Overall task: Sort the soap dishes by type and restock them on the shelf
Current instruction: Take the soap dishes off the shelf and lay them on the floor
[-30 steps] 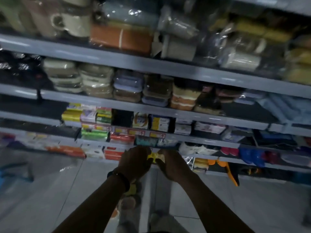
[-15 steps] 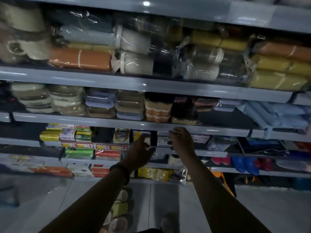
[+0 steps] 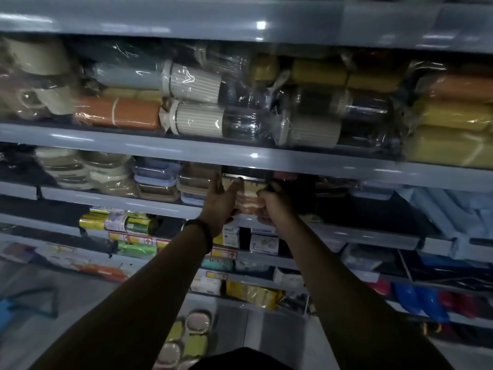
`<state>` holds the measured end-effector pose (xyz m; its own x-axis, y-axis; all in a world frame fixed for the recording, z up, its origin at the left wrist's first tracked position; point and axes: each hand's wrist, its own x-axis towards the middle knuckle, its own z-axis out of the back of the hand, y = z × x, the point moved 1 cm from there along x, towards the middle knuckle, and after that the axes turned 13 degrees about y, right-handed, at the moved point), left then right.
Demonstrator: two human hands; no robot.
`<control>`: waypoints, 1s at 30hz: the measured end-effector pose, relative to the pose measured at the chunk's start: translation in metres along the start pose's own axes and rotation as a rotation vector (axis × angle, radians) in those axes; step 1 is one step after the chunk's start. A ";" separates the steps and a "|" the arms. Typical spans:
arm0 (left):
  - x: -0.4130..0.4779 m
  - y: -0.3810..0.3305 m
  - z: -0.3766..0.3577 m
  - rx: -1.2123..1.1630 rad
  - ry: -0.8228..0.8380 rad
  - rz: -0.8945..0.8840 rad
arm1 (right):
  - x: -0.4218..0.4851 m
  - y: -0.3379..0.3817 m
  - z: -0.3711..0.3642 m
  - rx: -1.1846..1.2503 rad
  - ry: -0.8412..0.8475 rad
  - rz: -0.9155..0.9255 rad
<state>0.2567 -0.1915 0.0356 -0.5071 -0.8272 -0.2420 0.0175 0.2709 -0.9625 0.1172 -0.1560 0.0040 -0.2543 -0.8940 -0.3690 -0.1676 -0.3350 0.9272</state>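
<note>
Stacked soap dishes (image 3: 249,198) on shelf (image 3: 112,200), left hand (image 3: 221,202) flat against them, right hand (image 3: 276,205) gripping

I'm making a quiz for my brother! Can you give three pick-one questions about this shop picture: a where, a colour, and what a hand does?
1. Where does the left hand reach? A the floor; B the stacked soap dishes; C the top shelf.
2. What colour is the wrapped bundle beside the mugs? A orange; B purple; C pink.
3. How is the right hand? A flat open; B curled on the stack; C hanging down.
Answers: B, its fingers touch the stack; A, orange shows through the wrap; B, fingers wrap its side.
</note>
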 end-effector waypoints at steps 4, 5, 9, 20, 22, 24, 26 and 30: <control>0.000 0.008 -0.009 -0.008 -0.010 -0.023 | -0.001 -0.012 0.000 0.037 0.010 0.085; -0.001 0.011 -0.012 -0.028 -0.011 -0.051 | -0.005 -0.015 0.000 0.031 0.002 0.118; -0.006 0.029 -0.018 -0.227 -0.076 -0.096 | -0.023 -0.038 0.012 0.058 -0.054 0.234; -0.043 0.099 0.002 -0.409 -0.086 -0.095 | -0.023 -0.071 0.097 -0.087 -0.500 -0.040; -0.052 0.109 0.002 -0.369 -0.076 -0.045 | -0.023 -0.064 0.101 0.020 -0.398 -0.073; -0.058 0.118 0.003 -0.340 -0.061 -0.014 | -0.017 -0.062 0.103 0.114 -0.315 -0.108; -0.062 0.120 0.005 -0.321 -0.061 0.003 | -0.009 -0.061 0.102 0.189 -0.274 -0.136; -0.070 0.115 0.005 -0.320 -0.075 0.016 | -0.001 -0.056 0.100 0.296 -0.267 -0.183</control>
<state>0.2983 -0.1052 -0.0591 -0.4434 -0.8525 -0.2766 -0.2532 0.4152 -0.8738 0.0317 -0.1070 -0.0538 -0.4259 -0.7065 -0.5652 -0.4883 -0.3464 0.8010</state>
